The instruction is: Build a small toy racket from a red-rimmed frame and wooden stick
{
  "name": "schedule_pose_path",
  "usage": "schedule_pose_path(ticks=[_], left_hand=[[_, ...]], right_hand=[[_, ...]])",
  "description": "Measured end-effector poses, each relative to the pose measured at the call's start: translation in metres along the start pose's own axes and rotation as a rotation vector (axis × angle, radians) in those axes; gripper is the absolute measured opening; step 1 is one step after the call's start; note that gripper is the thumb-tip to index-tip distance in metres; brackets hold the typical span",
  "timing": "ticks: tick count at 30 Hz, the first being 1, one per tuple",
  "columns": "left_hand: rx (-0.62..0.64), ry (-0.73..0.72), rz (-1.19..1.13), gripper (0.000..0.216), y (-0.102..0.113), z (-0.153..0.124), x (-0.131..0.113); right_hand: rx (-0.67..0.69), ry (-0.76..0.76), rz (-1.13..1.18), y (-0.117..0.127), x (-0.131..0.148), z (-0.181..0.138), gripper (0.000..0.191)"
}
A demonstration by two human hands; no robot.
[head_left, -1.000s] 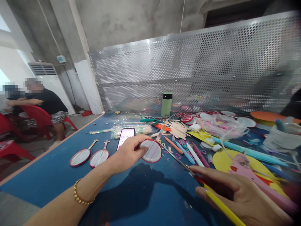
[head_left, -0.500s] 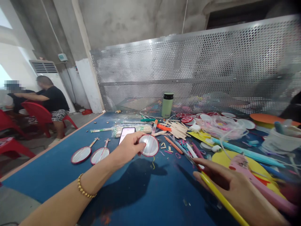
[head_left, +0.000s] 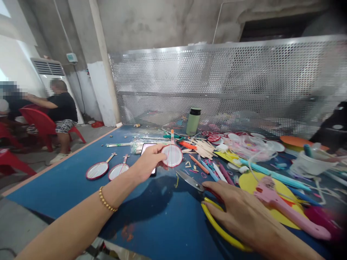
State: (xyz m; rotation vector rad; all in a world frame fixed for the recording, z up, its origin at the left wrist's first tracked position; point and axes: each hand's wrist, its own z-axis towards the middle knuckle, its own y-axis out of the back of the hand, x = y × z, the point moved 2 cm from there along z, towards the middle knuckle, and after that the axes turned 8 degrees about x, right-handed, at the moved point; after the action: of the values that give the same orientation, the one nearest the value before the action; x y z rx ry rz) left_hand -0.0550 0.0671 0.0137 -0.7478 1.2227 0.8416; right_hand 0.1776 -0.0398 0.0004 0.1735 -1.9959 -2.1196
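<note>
My left hand (head_left: 155, 159) pinches a red-rimmed white disc on a stick (head_left: 172, 156) between thumb and fingers. Its flat stick points away from me and has an orange tip. Closed around the handles of the scissors (head_left: 191, 180) is my right hand (head_left: 235, 206). One handle is yellow, and a reddish one is partly covered by the fingers. The metal blades point at the disc from the lower right, apart from it. Two similar discs on sticks, one on the left (head_left: 97, 170) and one nearer the phone (head_left: 118, 171), lie on the blue table (head_left: 151, 224).
Behind my left hand lies a phone (head_left: 152, 172). A green bottle (head_left: 193, 121) stands before the perforated metal panel (head_left: 173, 83). Wooden sticks (head_left: 204, 148), pens, a pink glue gun (head_left: 287, 209) and a white tub (head_left: 309, 163) crowd the right. A seated person (head_left: 65, 106) is far left.
My right hand has brought the scissors leftward and turned them, so the blades now show near the disc. My left hand has tilted the disc, its stick now more upright.
</note>
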Motion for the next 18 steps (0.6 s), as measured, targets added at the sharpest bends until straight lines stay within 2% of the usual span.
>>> schedule_pose_path(ticks=[3, 5, 10, 12, 15, 18], left_hand=[[0.022, -0.003, -0.021, 0.037, -0.005, -0.002, 0.000], [0.029, -0.008, -0.021, 0.038, -0.006, -0.003, -0.001], [0.021, 0.000, 0.001, 0.040, -0.005, -0.004, -0.001], [0.019, 0.004, 0.010, 0.040, -0.005, -0.004, -0.001], [0.017, 0.010, 0.014, 0.043, -0.005, -0.004, -0.002], [-0.001, 0.007, 0.002, 0.042, -0.005, -0.003, -0.003]], right_hand=[[0.105, 0.012, -0.039, 0.000, 0.012, 0.010, 0.036], [0.128, 0.017, -0.105, -0.004, 0.015, 0.013, 0.033], [0.029, -0.052, -0.261, -0.013, 0.003, 0.008, 0.034], [0.034, -0.051, -0.306, -0.012, -0.004, 0.006, 0.030], [0.041, 0.016, -0.357, -0.001, -0.007, 0.010, 0.021], [-0.047, 0.202, -0.326, 0.016, 0.004, 0.029, 0.016]])
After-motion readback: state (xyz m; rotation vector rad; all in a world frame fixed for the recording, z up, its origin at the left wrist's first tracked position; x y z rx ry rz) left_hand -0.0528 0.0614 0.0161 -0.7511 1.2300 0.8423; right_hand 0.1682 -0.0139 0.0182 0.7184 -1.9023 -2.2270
